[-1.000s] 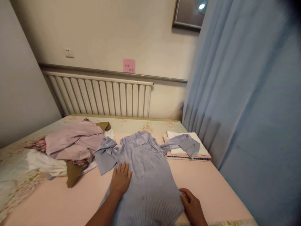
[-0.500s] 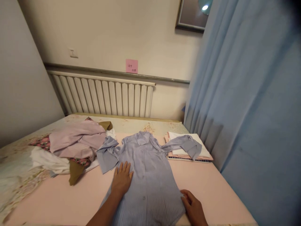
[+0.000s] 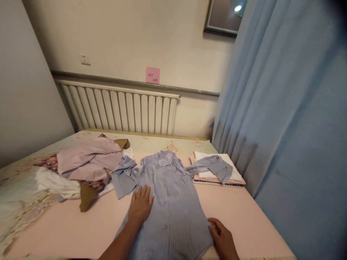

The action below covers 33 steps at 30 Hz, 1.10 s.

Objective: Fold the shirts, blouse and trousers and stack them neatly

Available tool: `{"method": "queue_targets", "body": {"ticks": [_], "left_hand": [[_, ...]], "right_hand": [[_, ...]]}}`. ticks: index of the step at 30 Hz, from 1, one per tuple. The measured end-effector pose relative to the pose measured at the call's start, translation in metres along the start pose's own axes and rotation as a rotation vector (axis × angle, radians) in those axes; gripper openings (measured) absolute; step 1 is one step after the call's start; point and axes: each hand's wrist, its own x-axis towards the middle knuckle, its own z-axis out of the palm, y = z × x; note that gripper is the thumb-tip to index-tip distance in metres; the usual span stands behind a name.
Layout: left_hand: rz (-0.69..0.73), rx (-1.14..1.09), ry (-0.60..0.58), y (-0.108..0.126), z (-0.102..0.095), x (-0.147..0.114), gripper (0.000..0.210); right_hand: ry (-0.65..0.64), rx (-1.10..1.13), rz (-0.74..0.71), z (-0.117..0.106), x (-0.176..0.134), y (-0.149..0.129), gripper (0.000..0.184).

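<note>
A blue-grey striped shirt (image 3: 173,195) lies front side up, its collar pointing away from me and its hem running past the bottom of the view. My left hand (image 3: 141,205) rests flat on the shirt's left side with the fingers stretched out. At the lower right edge of the shirt, my right hand (image 3: 221,236) pinches the side seam between thumb and fingers. The shirt's left sleeve is bent beside the body; the right sleeve reaches over a stack of folded clothes (image 3: 237,173).
Left of the shirt is a loose heap of clothes (image 3: 89,159), pink, white, olive and patterned. A pink sheet (image 3: 260,216) covers a floral bedspread (image 3: 16,216). A blue curtain (image 3: 298,126) hangs along the right side. A radiator (image 3: 121,108) stands behind the bed.
</note>
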Motion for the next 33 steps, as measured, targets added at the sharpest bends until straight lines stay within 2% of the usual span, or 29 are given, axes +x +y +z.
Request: {"method": "queue_targets", "body": {"ticks": [19, 33], "left_hand": [[-0.002, 0.002, -0.001, -0.0004, 0.0002, 0.0008, 0.056], [-0.002, -0.006, -0.001, -0.0001, 0.0007, 0.0007, 0.057]], "right_hand": [[0.0, -0.006, 0.018, -0.0002, -0.0004, -0.0034, 0.031], [-0.017, -0.041, 0.024, 0.0016, 0.0011, 0.0042, 0.033]]}}
